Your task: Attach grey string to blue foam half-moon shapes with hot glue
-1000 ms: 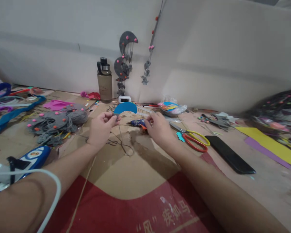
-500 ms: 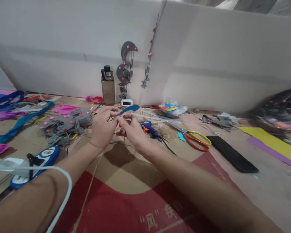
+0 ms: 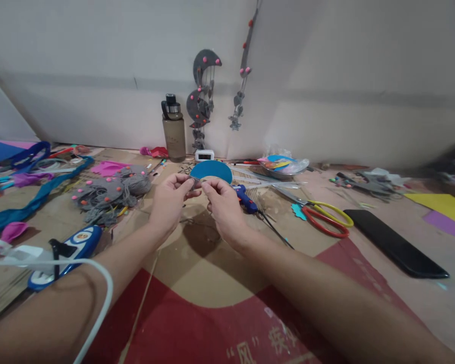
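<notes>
A blue crescent-shaped foam piece is held up over the cardboard between both hands. My left hand pinches its lower left edge with thumb and fingers. My right hand pinches the same edge just to the right, fingertips almost touching the left ones. What else is between the fingertips is too small to tell. A blue hot-glue gun lies on the cardboard right beside my right hand.
Red-and-yellow scissors and a black phone lie to the right. Grey felt pieces and yarn lie left, a water bottle and grey moon hangings stand at the wall. A blue-white tool and white cable are near-left.
My right hand came from the glue gun over to the left hand and took hold of the blue crescent. The crescent turned from edge-on to face-on.
</notes>
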`<action>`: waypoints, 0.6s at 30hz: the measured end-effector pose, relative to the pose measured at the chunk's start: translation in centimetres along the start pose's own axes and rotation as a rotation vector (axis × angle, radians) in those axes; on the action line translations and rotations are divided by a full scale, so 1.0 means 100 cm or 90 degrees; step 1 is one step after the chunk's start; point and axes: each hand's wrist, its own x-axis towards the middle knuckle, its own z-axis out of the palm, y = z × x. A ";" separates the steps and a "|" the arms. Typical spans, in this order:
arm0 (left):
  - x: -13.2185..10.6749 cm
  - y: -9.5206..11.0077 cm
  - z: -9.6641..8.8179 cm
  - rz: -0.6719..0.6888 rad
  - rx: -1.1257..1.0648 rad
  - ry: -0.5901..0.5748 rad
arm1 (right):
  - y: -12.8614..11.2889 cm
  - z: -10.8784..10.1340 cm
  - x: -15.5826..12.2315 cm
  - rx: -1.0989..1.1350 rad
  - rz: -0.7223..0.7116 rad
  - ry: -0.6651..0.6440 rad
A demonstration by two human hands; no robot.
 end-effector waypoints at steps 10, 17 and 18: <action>-0.005 0.000 0.005 -0.041 -0.041 -0.019 | 0.003 -0.002 0.000 0.019 0.003 0.051; -0.007 0.000 0.005 -0.052 -0.064 -0.040 | 0.001 -0.001 0.000 0.042 0.006 0.062; -0.007 0.000 0.006 -0.054 -0.069 -0.043 | 0.000 -0.001 0.000 0.046 0.011 0.068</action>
